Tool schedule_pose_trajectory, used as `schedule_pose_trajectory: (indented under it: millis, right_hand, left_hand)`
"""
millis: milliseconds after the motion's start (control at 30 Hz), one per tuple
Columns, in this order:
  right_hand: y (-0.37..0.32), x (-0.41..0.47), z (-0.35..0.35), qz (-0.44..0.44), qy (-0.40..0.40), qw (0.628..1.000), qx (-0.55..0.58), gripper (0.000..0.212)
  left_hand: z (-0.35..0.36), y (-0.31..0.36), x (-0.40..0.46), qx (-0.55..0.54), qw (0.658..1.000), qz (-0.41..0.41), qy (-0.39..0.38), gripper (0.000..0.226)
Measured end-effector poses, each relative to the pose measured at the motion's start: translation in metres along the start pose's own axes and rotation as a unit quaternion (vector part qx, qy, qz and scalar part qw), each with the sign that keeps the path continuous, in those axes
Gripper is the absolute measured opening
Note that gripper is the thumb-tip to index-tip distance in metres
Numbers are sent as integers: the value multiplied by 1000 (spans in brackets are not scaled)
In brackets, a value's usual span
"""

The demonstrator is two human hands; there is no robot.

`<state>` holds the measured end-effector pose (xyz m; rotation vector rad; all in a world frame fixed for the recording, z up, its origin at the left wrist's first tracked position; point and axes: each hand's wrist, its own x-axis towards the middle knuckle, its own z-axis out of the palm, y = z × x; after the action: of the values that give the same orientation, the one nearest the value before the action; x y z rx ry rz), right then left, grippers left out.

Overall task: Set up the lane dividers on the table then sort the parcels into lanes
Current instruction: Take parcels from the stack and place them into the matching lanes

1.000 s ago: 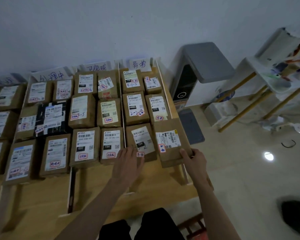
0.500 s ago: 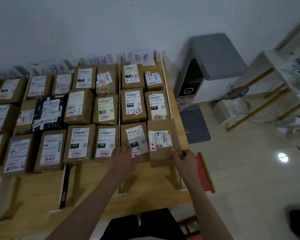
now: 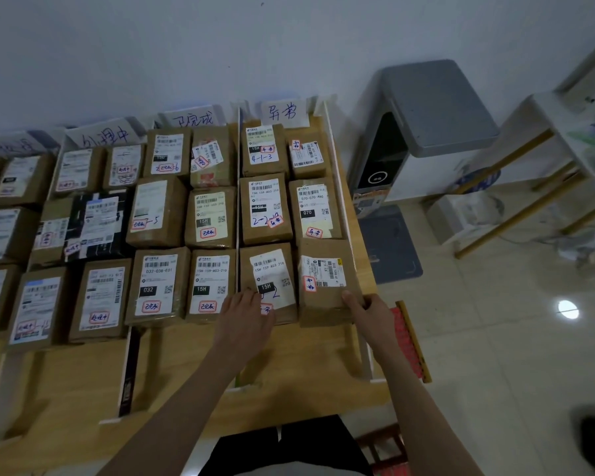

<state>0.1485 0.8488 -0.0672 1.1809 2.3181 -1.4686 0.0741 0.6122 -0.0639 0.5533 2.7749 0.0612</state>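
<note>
Wall: plain white painted wall (image 3: 152, 46), unadorned, spanning the far side.
Floor: glossy pale beige tiled floor (image 3: 495, 355), right half of view, carrying one round bright reflection of a ceiling light (image 3: 568, 309).
Surface: light wooden surface (image 3: 193, 365), set against the wall.
Appliance: white floor-standing unit with grey flat top and black front panel (image 3: 426, 108), just beside the surface's right edge, against the wall.
Mat: dark grey rectangular floor mat (image 3: 390, 245), at the unit's foot.
Rack: white shelf rack on slanted wooden legs (image 3: 536, 187), far right, contents blurred.
</note>
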Motion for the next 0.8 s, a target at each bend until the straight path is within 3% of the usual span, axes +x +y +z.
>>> schedule_pose_trajectory:
  millis: [133, 400, 533, 800]
  right_hand:
    - [9, 14, 4, 28, -6, 1000, -10, 57]
    - [11, 20, 10, 33, -34, 998, 50, 44]
    - [12, 25, 13, 49, -21, 996, 68, 58]
    - [5, 29, 16, 6, -38, 997, -67, 60]
  left_hand:
    - [0, 0, 0, -5, 1000, -5, 0, 51]
    - [-2, 2, 0, -8, 1000, -13, 2, 51]
    - [-2, 2, 0, -9, 1000, -14, 0, 51]
    - [-3, 8, -1, 1, 1000, -6, -6, 50]
